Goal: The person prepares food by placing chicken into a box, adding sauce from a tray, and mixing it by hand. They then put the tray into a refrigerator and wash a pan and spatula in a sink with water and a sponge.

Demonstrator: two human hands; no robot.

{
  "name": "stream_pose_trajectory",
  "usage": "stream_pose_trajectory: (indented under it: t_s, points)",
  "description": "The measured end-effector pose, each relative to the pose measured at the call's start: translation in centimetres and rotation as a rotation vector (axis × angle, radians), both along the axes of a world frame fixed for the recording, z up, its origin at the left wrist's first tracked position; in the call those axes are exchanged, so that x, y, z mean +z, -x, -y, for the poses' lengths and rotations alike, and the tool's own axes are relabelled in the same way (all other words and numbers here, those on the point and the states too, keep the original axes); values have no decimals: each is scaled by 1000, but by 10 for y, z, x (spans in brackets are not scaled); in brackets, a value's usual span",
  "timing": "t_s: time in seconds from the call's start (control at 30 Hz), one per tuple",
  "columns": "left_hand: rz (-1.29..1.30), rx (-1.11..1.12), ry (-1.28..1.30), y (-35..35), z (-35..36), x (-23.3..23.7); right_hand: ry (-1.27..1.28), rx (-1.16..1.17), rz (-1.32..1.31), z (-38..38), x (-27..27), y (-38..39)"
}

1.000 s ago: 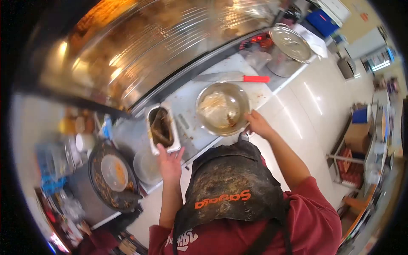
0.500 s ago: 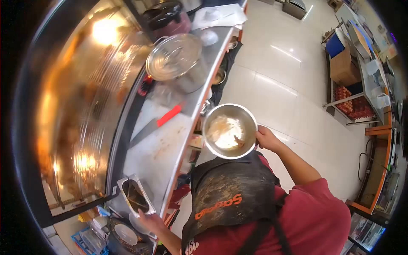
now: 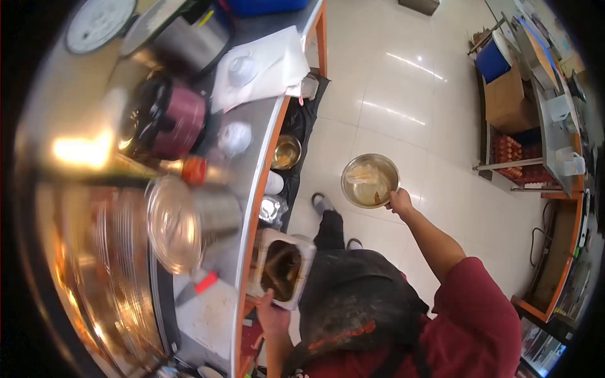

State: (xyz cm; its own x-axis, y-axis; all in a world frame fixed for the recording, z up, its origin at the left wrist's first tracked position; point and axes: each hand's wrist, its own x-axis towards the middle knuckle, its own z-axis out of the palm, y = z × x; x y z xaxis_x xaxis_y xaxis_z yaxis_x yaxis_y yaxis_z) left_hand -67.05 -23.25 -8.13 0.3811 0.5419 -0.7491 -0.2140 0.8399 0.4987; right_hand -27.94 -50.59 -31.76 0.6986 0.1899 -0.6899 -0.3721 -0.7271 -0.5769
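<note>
My left hand point(image 3: 273, 316) grips the near end of a rectangular metal food pan point(image 3: 305, 261), with the thumb over its rim. Dark brown liquid or sauce lies inside the pan, which is beside the counter's edge. Out to the right, my right hand point(image 3: 399, 202) is closed on the side of a round steel bowl point(image 3: 363, 193). Pale, wet-looking food and a small brown piece sit in the bowl, held over the tiled floor. On the counter to the left, a red-handled knife point(image 3: 205, 283) lies on a white cutting board point(image 3: 211, 318).
A large lidded steel pot point(image 3: 217, 217) and a pink rice cooker point(image 3: 181, 123) stand on the counter point(image 3: 263, 132). A lit glass display case point(image 3: 107, 264) runs along the left. Across the floor, a metal rack point(image 3: 504, 165) holds egg trays point(image 3: 506, 151) and a cardboard box point(image 3: 507, 107).
My left hand has brought the food pan from the counter to the right, past its edge. The bowl has moved right, farther from my body. My view has shifted along the counter.
</note>
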Motion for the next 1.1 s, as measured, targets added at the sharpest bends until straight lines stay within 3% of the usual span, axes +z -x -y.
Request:
stream_pose_trajectory:
  t_s: [0.1, 0.2, 0.27, 0.3, 0.4, 0.47, 0.5, 0.6, 0.7, 0.8, 0.83, 0.9, 0.93, 0.97, 1.03, 1.1]
  points:
    - [11, -257, -24, -102, -31, -29, 59, 104, 52, -51, -30, -56]
    - [-178, -514, -56, -163, -62, -90, 43, 177, 198, -91, -127, -111]
    - [-281, -502, -22, -193, -69, -123, -39, -169, 35, -142, -158, -144]
    - [-332, -498, -6, -204, -70, -134, 66, 13, 59, -156, -216, -157]
    - [-339, -447, 78, -232, -84, -177, -25, -28, 88, -235, -255, -190]
    - [-386, -414, 66, -242, -81, -194, -79, -1, 180, -281, -339, -197]
    - [-454, -430, 28, -243, -82, -201, -88, -162, 75, -311, -352, -207]
    - [-467, -340, -43, -248, -78, -230, -227, -185, -7, -383, -382, -224]
    - [-380, -170, -50, -237, -61, -254, -596, -295, -428, -418, -359, -234]
    - [-460, -178, -21, -129, -41, -304, -408, 147, -263, -378, -422, -198]
    - [-541, -107, 7, -161, -44, -283, -387, 287, -211, -353, -432, -190]
    - [-461, -114, 35, -237, -62, -222, -291, 512, -116, -272, -364, -185]
    - [-417, -133, 49, -256, -68, -197, -157, 585, -45, -231, -294, -188]
    - [-484, -224, 86, -223, -74, -204, -70, 716, -47, -187, -234, -193]
    - [-346, -305, 61, -213, -86, -200, 19, 904, -85, -78, -148, -201]
    - [-72, -464, -100, -287, -88, -131, 249, 810, -232, 24, -50, -190]
